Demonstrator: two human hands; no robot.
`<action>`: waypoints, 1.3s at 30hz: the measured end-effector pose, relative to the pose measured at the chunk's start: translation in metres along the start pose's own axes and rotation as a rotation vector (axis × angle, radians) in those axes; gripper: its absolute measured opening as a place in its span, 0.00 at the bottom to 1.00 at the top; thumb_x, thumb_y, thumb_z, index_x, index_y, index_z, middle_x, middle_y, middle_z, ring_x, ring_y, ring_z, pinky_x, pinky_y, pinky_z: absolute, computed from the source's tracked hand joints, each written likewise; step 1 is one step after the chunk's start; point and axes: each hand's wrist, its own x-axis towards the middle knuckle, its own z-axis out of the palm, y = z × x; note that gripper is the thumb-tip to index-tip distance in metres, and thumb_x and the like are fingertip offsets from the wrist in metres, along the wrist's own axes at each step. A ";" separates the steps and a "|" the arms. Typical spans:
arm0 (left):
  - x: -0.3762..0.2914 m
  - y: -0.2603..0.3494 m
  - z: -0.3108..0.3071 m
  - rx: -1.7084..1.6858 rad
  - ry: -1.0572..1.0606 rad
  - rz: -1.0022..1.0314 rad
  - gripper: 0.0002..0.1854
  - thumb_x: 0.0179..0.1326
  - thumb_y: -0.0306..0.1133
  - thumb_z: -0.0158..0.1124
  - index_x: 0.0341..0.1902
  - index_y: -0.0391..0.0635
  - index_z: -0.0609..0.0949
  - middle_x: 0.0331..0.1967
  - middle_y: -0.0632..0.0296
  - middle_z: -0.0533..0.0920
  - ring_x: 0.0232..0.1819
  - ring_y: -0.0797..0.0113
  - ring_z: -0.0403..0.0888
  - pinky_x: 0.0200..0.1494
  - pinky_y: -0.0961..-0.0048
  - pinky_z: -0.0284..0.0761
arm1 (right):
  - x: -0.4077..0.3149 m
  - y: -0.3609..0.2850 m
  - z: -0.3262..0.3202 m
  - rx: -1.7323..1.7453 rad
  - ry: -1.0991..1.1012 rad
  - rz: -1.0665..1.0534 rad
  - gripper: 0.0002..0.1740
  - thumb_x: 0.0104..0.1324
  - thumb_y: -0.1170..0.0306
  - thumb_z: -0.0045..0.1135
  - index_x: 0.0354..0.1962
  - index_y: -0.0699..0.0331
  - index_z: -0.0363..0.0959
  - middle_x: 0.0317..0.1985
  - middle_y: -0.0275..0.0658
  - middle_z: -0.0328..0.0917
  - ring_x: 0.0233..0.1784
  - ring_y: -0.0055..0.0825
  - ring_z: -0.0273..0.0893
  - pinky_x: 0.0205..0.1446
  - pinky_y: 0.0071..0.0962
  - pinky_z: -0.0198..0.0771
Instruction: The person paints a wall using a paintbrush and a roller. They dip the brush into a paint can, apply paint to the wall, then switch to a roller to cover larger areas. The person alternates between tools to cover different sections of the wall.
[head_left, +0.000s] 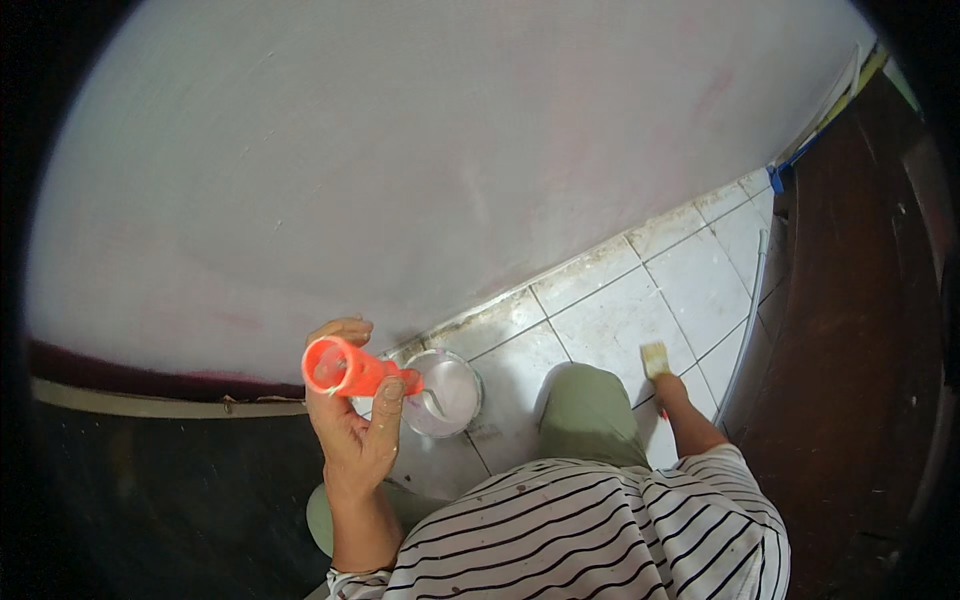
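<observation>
My left hand (352, 420), raised at the lower left, grips an orange plastic tube-shaped object (346, 369), perhaps a flashlight, with its round end turned up towards me. Beyond and below it stands a round tub of whitish paint (450, 390) on the floor, with a curved pale handle or stirrer lying in it. To the right, beside my knee, my right hand (670, 388) is closed around the handle of a flat paintbrush (655, 358), its pale bristles pointing away from me. A light wall (450, 165) with faint pink patches rises in front.
White floor tiles (607, 315), dirty along the wall's foot, lie before me. A thin grey tube or pipe (750, 322) runs along the right side, next to a large dark brown wooden surface (847, 337). At the lower left is a dark glossy surface (172, 487) with a pale edge.
</observation>
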 end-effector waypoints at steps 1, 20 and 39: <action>0.003 0.001 0.000 0.044 -0.041 0.075 0.21 0.58 0.28 0.72 0.53 0.39 0.77 0.53 0.50 0.75 0.51 0.60 0.75 0.58 0.62 0.70 | -0.016 0.015 0.006 -0.047 -0.009 0.025 0.14 0.65 0.67 0.54 0.44 0.63 0.82 0.43 0.51 0.85 0.50 0.46 0.84 0.52 0.42 0.79; 0.004 -0.008 0.011 0.043 -0.253 0.296 0.16 0.60 0.34 0.72 0.49 0.42 0.82 0.47 0.52 0.81 0.52 0.54 0.79 0.56 0.62 0.73 | -0.284 -0.316 -0.282 -0.443 0.647 -1.388 0.10 0.59 0.74 0.54 0.35 0.66 0.82 0.32 0.48 0.82 0.38 0.45 0.82 0.37 0.41 0.74; -0.045 -0.413 -0.085 0.824 -0.499 -0.848 0.21 0.62 0.34 0.51 0.49 0.34 0.85 0.56 0.36 0.80 0.59 0.40 0.79 0.62 0.54 0.73 | -0.279 -0.283 -0.277 -0.625 0.298 -0.871 0.09 0.61 0.72 0.51 0.33 0.61 0.81 0.29 0.46 0.83 0.35 0.42 0.84 0.43 0.40 0.78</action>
